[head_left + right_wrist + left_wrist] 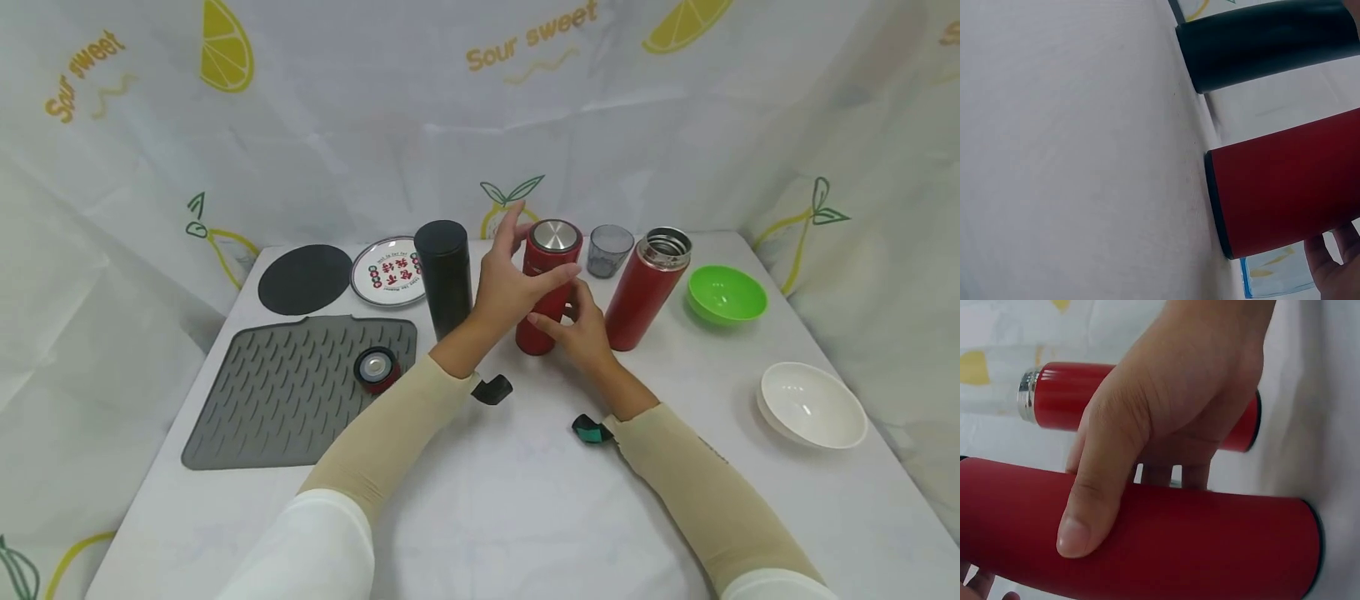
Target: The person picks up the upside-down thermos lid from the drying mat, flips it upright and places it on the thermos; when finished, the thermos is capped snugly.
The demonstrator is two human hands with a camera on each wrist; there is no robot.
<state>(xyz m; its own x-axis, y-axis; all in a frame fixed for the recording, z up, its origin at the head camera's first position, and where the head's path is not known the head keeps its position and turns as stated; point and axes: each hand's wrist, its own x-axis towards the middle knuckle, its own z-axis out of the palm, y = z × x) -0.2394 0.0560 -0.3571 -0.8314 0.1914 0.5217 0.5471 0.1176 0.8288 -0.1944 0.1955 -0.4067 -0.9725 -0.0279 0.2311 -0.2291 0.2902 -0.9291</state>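
together the left hand (508,287) and right hand (577,327) grip the capped red flask (549,287).

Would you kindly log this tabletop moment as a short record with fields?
left hand: grips the capped red flask, thumb across its side
right hand: fingers touch the same flask lower down
flask pose: upright on the table
neighbours: black flask on one side, open red flask on the other
loose lid: on grey mat
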